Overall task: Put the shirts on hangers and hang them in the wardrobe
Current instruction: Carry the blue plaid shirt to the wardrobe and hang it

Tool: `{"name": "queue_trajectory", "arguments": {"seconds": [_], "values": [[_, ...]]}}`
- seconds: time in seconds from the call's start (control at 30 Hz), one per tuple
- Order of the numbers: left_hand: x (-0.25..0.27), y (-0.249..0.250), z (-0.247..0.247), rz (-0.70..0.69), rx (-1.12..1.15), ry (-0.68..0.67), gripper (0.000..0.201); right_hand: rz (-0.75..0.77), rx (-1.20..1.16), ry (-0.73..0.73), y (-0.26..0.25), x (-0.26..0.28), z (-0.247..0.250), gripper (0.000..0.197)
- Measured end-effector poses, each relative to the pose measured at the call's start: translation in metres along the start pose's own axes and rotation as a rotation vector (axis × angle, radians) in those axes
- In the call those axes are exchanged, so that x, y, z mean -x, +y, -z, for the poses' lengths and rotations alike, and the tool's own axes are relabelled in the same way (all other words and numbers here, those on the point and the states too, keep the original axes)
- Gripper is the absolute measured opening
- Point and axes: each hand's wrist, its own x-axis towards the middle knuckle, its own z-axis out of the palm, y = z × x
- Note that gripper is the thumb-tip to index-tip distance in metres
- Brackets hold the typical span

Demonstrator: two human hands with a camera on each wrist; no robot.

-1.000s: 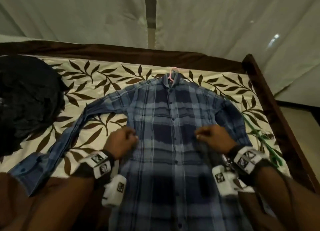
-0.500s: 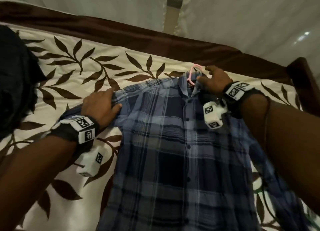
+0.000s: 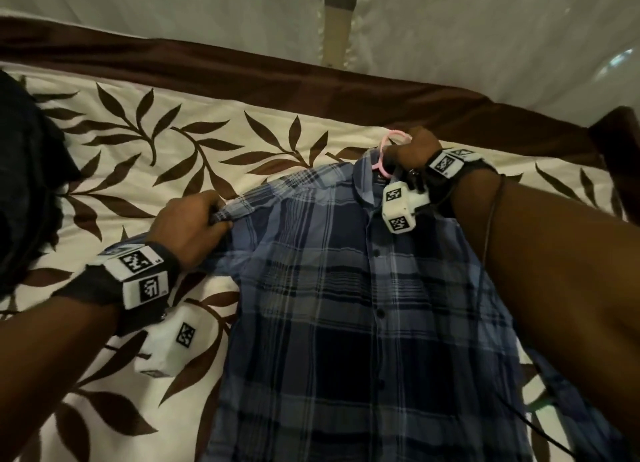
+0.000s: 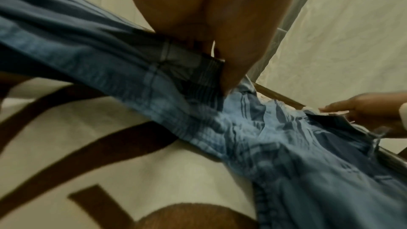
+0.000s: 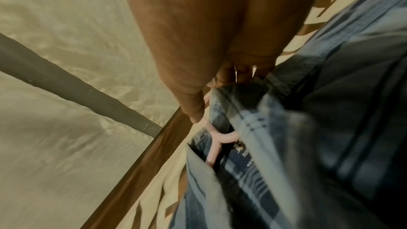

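A blue plaid shirt [image 3: 346, 305] lies front-up on the bed, buttoned, with a pink hanger [image 3: 388, 150] inside it and the hook sticking out of the collar. My left hand [image 3: 194, 222] pinches the shirt's left shoulder seam; the left wrist view shows the shirt fabric [image 4: 198, 104] gripped between thumb and fingers. My right hand [image 3: 412, 150] holds the pink hanger hook at the collar. In the right wrist view the pink hanger neck [image 5: 218, 138] emerges from the collar just below my curled fingers [image 5: 193, 104].
The bed has a cream cover with brown leaf print [image 3: 173, 143] and a dark wooden frame [image 3: 311, 80] along the far side. A black garment pile [image 3: 24, 184] lies at the left. A green hanger [image 3: 540, 406] peeks out at the lower right. Pale curtains hang behind.
Both hands left the shirt's middle and moved up: the left to the shoulder, which it now pinches, the right to the collar, where it took hold of the hanger hook.
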Motion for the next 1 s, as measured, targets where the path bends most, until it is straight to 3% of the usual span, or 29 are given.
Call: {"name": "queue_trajectory", "arguments": {"seconds": [0.1, 0.27, 0.43, 0.53, 0.67, 0.73, 0.87, 0.97, 1.0], "values": [[0.008, -0.003, 0.012, -0.011, 0.056, 0.031, 0.013, 0.054, -0.046, 0.039, -0.010, 0.008, 0.010, 0.048], [0.042, -0.005, 0.044, 0.014, 0.268, -0.028, 0.010, 0.204, -0.201, 0.084, -0.039, 0.055, 0.057, 0.037], [0.073, 0.007, 0.108, 0.011, 0.417, 0.002, 0.012, 0.244, -0.599, 0.054, -0.064, 0.129, 0.126, 0.043], [0.092, 0.022, 0.165, -0.005, 0.467, 0.024, 0.015, 0.217, -0.868, 0.072, -0.088, 0.181, 0.199, 0.027], [0.124, 0.049, 0.262, -0.033, 0.569, 0.051, 0.024, 0.306, -0.831, 0.109, -0.140, 0.254, 0.325, 0.025], [0.137, 0.063, 0.317, -0.044, 0.614, -0.028, 0.035, 0.374, -0.802, 0.169, -0.172, 0.285, 0.392, 0.026], [0.159, 0.086, 0.410, -0.122, 0.545, -0.219, 0.033, 0.379, -0.682, 0.253, -0.234, 0.333, 0.503, 0.027], [0.167, 0.107, 0.460, -0.167, 0.587, -0.032, 0.011, 0.425, -0.639, 0.273, -0.277, 0.372, 0.563, 0.025], [0.170, 0.112, 0.476, -0.167, 0.580, 0.035, 0.017, 0.462, -0.647, 0.324, -0.291, 0.387, 0.581, 0.024]]}}
